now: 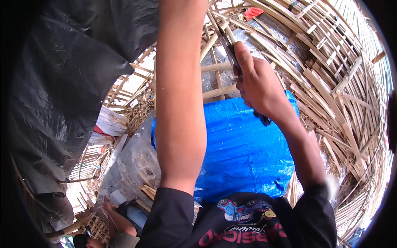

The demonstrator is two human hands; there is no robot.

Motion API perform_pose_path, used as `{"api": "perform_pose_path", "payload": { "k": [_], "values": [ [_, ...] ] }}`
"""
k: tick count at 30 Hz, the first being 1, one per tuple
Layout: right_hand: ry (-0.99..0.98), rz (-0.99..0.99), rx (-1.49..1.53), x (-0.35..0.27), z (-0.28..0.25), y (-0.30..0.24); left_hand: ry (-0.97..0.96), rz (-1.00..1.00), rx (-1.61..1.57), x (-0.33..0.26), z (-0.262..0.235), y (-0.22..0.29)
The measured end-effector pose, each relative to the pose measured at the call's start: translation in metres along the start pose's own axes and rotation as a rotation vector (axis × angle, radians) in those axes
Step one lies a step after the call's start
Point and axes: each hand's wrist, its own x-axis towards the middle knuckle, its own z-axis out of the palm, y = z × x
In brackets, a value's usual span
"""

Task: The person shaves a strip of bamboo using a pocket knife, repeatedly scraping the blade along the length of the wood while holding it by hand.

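One right hand gripped a dark-handled knife against bamboo strips; left hand out of view above; blue tarpaulin lay beneath.

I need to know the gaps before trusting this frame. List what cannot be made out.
- Left hand: cut off by the top edge of the head view; only the forearm shows.
- Tool in the right hand: its working end is lost among bamboo strips.
- Person at lower left: small, warped by the rim.
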Motion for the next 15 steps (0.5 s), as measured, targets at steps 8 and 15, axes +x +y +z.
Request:
{"api": "perform_pose_path", "payload": {
  "k": [8,15],
  "values": [
    [0.107,-0.175,-0.198,0.002,0.016,0.003,0.213,-0.019,0.019,-0.021,0.019,0.014],
    [0.052,-0.163,-0.682,0.006,0.003,0.008,-0.008,-0.008,-0.062,-0.018,-0.022,0.009]
  ]
}}
